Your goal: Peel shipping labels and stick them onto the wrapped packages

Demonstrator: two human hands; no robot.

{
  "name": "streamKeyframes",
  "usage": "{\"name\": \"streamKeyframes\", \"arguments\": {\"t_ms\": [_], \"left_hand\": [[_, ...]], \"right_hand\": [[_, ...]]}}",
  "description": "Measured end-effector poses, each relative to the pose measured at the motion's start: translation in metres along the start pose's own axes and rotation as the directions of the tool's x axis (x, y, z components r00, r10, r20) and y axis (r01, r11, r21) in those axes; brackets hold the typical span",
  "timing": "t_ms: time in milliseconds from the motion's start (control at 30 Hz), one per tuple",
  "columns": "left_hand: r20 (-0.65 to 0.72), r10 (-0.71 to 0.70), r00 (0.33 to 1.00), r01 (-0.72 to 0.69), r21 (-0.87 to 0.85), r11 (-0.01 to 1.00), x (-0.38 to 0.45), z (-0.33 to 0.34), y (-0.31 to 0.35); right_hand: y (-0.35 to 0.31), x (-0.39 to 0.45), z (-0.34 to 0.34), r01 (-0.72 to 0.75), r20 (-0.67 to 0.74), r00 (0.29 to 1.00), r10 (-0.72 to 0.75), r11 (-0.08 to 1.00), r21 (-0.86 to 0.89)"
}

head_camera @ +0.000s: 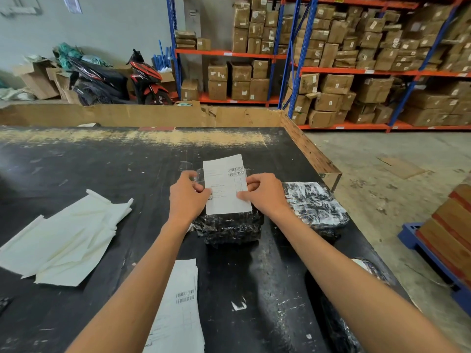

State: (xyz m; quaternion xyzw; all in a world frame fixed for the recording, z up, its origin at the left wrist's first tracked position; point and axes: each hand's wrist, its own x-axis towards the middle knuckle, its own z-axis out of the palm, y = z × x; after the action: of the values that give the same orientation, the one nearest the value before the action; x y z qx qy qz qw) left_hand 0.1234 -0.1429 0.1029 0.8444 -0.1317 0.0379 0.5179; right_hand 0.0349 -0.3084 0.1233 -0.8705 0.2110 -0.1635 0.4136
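A white shipping label with barcodes lies over the top of a black wrapped package in the middle of the black table. My left hand pinches the label's left edge. My right hand pinches its right edge with thumb on top. A second wrapped package with white patches sits just right of the first. A third package lies near my right forearm, partly hidden. A stack of labels rests near the front edge between my arms.
Several cream backing sheets are piled on the table's left. Cardboard walls line the table's far and right edges. Shelving with cardboard boxes stands behind, motorbikes at back left, a blue pallet with boards on the floor right.
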Motion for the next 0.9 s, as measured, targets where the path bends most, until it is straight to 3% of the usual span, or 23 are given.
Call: {"name": "streamKeyframes", "arguments": {"t_ms": [67, 133, 233, 300, 400, 533, 700, 900], "left_hand": [[0.009, 0.038, 0.999, -0.038, 0.014, 0.999, 0.001, 0.0, -0.001], [0.025, 0.162, 0.987, -0.164, 0.145, 0.976, 0.0, 0.001, -0.003], [0.204, 0.283, 0.937, -0.336, 0.314, 0.888, 0.001, 0.005, -0.007], [0.361, 0.208, 0.909, -0.352, 0.398, 0.847, 0.003, 0.006, -0.011], [0.46, 0.112, 0.881, -0.356, 0.488, 0.797, 0.011, 0.001, -0.016], [0.599, 0.018, 0.801, -0.34, 0.429, 0.836, 0.023, -0.008, -0.01], [0.689, -0.044, 0.723, -0.344, 0.414, 0.843, 0.036, -0.009, -0.007], [0.738, -0.052, 0.673, -0.411, 0.432, 0.803, 0.047, -0.009, -0.009]], "right_hand": [[0.0, 0.001, 0.0, 0.026, -0.003, 1.0, -0.026, 0.996, -0.082], [-0.001, 0.002, -0.002, 0.066, 0.028, 0.998, -0.063, 0.99, -0.126], [0.0, 0.007, -0.002, 0.171, 0.125, 0.982, -0.143, 0.953, -0.249], [0.0, 0.01, -0.002, 0.18, 0.174, 0.976, -0.128, 0.926, -0.331], [-0.004, 0.019, 0.001, 0.181, 0.229, 0.968, -0.098, 0.91, -0.373], [-0.012, 0.034, 0.002, 0.238, 0.354, 0.932, -0.077, 0.867, -0.438], [-0.014, 0.045, 0.004, 0.21, 0.383, 0.924, 0.007, 0.827, -0.521], [-0.001, 0.051, 0.005, 0.202, 0.343, 0.939, -0.02, 0.841, -0.502]]}}
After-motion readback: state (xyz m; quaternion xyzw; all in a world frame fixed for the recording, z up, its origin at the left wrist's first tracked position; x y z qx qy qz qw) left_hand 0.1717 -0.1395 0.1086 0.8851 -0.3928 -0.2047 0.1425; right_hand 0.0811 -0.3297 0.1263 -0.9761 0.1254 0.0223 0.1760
